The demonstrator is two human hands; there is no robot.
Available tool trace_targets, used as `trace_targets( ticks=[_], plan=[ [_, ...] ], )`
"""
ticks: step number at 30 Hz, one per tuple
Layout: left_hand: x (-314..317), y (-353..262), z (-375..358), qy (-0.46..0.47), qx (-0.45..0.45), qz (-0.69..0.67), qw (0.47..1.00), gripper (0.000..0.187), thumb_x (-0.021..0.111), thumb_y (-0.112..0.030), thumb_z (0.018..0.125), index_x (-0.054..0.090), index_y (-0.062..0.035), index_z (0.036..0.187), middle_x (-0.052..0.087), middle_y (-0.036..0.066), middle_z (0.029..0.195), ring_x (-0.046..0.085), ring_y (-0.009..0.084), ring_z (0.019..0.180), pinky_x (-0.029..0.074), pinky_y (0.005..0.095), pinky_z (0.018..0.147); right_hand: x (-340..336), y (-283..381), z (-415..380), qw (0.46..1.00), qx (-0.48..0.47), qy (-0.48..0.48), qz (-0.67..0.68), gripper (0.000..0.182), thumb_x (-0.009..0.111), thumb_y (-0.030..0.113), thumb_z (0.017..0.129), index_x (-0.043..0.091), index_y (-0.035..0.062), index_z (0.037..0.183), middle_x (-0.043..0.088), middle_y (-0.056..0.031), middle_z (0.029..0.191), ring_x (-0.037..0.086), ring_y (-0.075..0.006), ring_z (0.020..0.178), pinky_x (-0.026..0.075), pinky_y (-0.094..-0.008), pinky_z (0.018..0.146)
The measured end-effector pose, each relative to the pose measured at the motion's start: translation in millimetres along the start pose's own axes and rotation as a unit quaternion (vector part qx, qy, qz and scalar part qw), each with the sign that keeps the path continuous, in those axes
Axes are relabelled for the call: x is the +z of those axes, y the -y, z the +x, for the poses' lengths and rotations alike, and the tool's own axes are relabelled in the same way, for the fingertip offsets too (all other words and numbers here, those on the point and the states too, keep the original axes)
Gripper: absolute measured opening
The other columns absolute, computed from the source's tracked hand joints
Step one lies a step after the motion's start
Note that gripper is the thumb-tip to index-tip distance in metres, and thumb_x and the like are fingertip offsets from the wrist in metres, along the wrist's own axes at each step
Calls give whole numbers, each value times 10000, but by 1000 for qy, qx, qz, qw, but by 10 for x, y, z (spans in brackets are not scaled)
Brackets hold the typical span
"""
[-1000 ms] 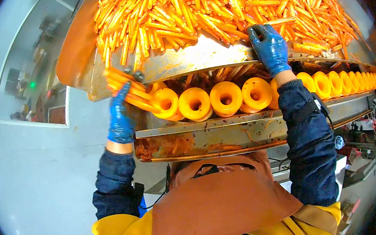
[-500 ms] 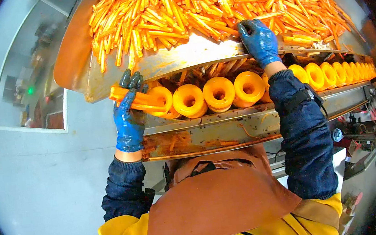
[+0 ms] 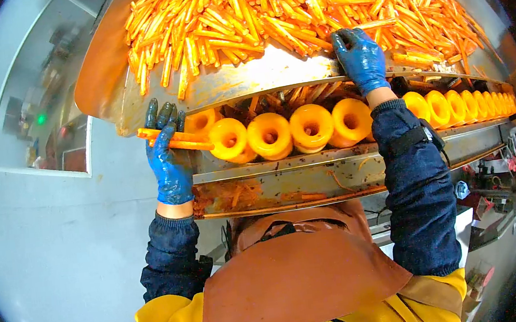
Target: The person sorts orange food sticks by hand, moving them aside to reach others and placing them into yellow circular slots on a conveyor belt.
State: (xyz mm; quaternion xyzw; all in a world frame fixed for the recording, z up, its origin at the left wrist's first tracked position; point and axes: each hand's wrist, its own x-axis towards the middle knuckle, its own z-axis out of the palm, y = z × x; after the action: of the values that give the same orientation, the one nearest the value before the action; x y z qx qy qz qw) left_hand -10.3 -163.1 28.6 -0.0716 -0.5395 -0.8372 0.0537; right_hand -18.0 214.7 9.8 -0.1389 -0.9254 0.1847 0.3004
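My left hand point(image 3: 169, 154), in a wet blue glove, grips a few orange sticks point(image 3: 190, 144) at the left end of a row of yellow funnel-shaped cups point(image 3: 269, 136). The sticks lie sideways across the palm, their right ends at the leftmost front cup point(image 3: 228, 139). Up at the metal tray edge point(image 3: 243, 77), my right hand point(image 3: 361, 62) has its gloved fingers curled at the border of a big heap of orange sticks point(image 3: 219, 27). Whatever its fingertips hold is hidden.
Below the cups runs a stained metal trough point(image 3: 274, 191). A grey wall with a window point(image 3: 37, 96) stands at the left. Shelving with assorted items point(image 3: 494, 193) is at the right. A brown apron point(image 3: 296, 283) covers my front.
The cups have shifted to the right. My left hand has moved slightly left, and fewer sticks show in it. My right hand has moved slightly right along the tray edge.
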Motion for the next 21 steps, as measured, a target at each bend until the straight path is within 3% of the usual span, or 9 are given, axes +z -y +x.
trace_targets(
  ticks=[8,10,14,15,16,18,19,21],
  plan=[
    [16,268,13,85,-23,28,996,733,584,-67,744,305,-61,1422,452,182,1346,448,319,1235,321,448,1088,4,-8,-3,1000,-7,-12,1,248,558,357,865,680,152,936,649,-113,940,633,-302,855,510,-408,753],
    [3,264,11,104,-55,57,991,700,531,2,753,326,-71,1419,494,151,1288,463,259,1223,349,385,1070,-9,2,-4,1000,2,-4,2,246,560,357,864,680,154,933,651,-110,937,634,-301,853,510,-408,750],
    [26,161,-8,47,-47,-16,998,660,537,-30,756,363,-45,1393,498,163,1277,495,254,1175,382,380,1045,10,-18,-4,1000,-16,-17,-11,242,561,355,863,680,156,933,652,-104,933,635,-300,846,511,-407,743],
    [-8,147,18,17,-25,-30,999,562,533,-31,804,407,-25,1352,520,158,1247,525,247,1126,408,379,1017,11,-15,-4,1000,-15,-16,-11,239,565,354,861,681,156,930,653,-103,927,636,-300,842,512,-406,739],
    [-3,118,31,17,-24,-30,999,562,533,-31,804,407,-25,1352,520,158,1247,525,247,1126,408,379,1017,12,-11,-3,1000,-13,-16,-10,236,569,352,859,681,156,927,654,-102,921,637,-301,837,512,-405,736],
    [18,45,46,-71,46,29,996,445,526,-65,871,451,-15,1306,545,150,1208,544,236,1089,427,378,992,-3,-5,6,1000,-8,-10,-6,267,576,364,859,686,135,940,656,-99,943,638,-291,844,508,-385,750],
    [-19,58,84,-68,77,44,994,440,553,-175,894,467,-16,1294,559,158,1170,535,255,1095,425,407,986,-6,-4,6,1000,-4,-3,-3,300,582,376,858,692,114,954,659,-96,964,639,-281,850,503,-365,764],
    [-53,50,145,-69,94,47,992,437,549,-186,902,466,-19,1296,558,157,1172,535,249,1096,425,407,986,27,-20,6,1000,-7,-13,2,268,582,366,857,688,131,932,656,-101,942,638,-289,845,508,-383,750]
  ],
)
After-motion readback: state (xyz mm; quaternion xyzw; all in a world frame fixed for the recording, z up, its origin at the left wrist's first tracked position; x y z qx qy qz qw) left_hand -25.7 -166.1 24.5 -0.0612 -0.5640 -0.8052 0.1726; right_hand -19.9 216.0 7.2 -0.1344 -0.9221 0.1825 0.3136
